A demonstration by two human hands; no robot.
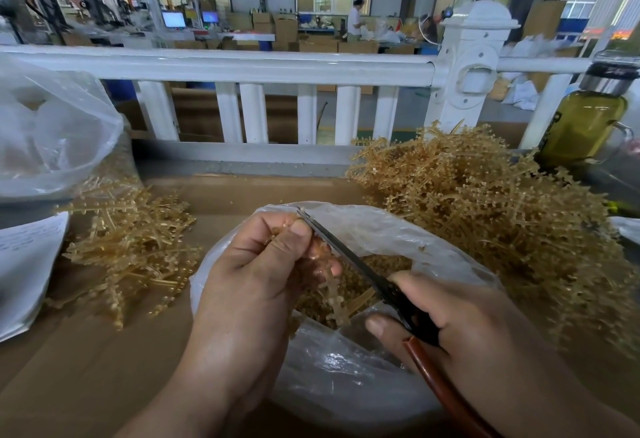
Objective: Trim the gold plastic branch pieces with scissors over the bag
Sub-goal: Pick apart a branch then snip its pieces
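Note:
My left hand [258, 264] pinches a gold plastic branch piece [329, 285] over the open clear plastic bag [349, 378], which holds a layer of small gold trimmings [356, 285]. My right hand [460, 320] grips the scissors [349, 255] by their dark and brown handles. The blades point up and left and lie against the branch beside my left fingertips. A large heap of gold branches [491, 216] lies to the right of the bag. A smaller, flatter pile of branches [135, 247] lies to the left.
Brown cardboard [86, 368] covers the work surface. A second clear bag [52, 132] stands at the far left above a sheet of paper [24, 264]. A bottle of yellow-green liquid [585, 115] stands at the back right. A white railing [242, 67] closes off the far edge.

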